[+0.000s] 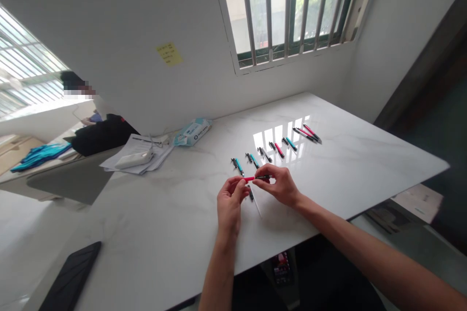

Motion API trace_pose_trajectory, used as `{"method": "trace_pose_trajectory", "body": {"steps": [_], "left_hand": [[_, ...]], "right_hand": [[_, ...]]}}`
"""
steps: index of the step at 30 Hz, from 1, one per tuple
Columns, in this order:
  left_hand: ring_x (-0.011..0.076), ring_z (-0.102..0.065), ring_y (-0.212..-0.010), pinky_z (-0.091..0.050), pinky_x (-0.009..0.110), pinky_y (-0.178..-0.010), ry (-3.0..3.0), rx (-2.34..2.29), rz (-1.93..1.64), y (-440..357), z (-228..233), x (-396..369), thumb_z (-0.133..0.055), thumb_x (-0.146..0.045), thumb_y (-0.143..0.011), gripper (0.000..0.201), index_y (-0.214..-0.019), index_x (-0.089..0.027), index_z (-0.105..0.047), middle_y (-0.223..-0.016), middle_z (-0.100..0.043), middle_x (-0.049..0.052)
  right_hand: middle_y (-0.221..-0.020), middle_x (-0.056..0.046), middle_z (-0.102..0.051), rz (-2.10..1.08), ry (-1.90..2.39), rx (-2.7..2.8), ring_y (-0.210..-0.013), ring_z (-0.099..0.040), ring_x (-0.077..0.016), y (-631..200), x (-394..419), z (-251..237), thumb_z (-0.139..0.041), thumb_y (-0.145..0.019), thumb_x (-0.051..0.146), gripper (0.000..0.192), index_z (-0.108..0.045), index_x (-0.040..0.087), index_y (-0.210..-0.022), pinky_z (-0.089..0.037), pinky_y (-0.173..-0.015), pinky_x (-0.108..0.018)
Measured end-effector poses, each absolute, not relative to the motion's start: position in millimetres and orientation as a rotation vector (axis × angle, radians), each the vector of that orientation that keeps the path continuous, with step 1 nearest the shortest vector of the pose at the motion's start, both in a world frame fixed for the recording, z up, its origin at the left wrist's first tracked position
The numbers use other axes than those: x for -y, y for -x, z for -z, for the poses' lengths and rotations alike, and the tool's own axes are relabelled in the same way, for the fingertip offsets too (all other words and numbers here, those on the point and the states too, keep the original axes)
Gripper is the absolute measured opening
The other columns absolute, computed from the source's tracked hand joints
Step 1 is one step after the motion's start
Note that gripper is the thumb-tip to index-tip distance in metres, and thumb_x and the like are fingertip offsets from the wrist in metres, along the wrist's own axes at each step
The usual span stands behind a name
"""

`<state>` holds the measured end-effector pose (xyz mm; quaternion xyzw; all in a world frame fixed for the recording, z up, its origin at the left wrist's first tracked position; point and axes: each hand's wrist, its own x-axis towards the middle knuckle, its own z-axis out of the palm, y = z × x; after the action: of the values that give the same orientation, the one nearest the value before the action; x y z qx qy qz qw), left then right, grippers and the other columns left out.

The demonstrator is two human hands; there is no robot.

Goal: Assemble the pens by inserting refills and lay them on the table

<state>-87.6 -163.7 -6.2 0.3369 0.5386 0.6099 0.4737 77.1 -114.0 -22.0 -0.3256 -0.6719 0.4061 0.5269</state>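
Between the fingertips of my left hand [230, 201] is a red pen barrel [249, 179]. My right hand [280, 186] pinches a black pen section [263, 176] at the barrel's right end, in line with it; whether the two are joined cannot be made out. Just below, a thin white refill [257, 204] and a small black pen part [250, 193] lie on the table [164, 233]. Beyond my hands runs a row of pens in pieces, with turquoise barrels [239, 166], a clear-looking one [267, 155] and a red one [279, 150]. Whole-looking pens [310, 132] lie together farther right.
A wipes pack [193, 132] and papers [160, 157] bearing a white device [134, 159] sit by the wall. A black phone [71, 274] lies at front left. Another lit phone [281, 267] is below the table edge. A person [104, 111] sits at far left.
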Motion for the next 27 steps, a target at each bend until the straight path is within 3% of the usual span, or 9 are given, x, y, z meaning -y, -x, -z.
{"method": "trace_pose_trajectory", "body": {"steps": [10, 27], "left_hand": [[0.0108, -0.070, -0.073, -0.055, 0.020, -0.073, -0.679, -1.182, -1.289, 85.0, 5.3, 167.9, -0.094, -0.040, -0.067, 0.047, -0.100, -0.015, -0.071, -0.089, -0.077, 0.007], [0.0045, -0.064, -0.069, -0.053, 0.012, -0.064, -0.505, -1.012, -1.327, 85.3, 1.1, 173.4, -0.096, -0.035, -0.067, 0.042, -0.090, -0.017, -0.066, -0.087, -0.070, 0.000]], "right_hand": [[-0.087, -0.005, -0.076, -1.173, 0.707, 1.443, -0.078, -0.072, -0.0174, -80.9, 109.7, 17.9, -0.080, -0.087, 0.045, 0.027, -0.074, 0.020, -0.097, -0.060, -0.077, -0.033], [-0.080, -0.003, -0.071, -1.261, 0.669, 1.415, -0.072, -0.067, -0.0156, -83.3, 114.2, 16.9, -0.076, -0.089, 0.038, 0.019, -0.073, 0.020, -0.091, -0.056, -0.068, -0.030]]}}
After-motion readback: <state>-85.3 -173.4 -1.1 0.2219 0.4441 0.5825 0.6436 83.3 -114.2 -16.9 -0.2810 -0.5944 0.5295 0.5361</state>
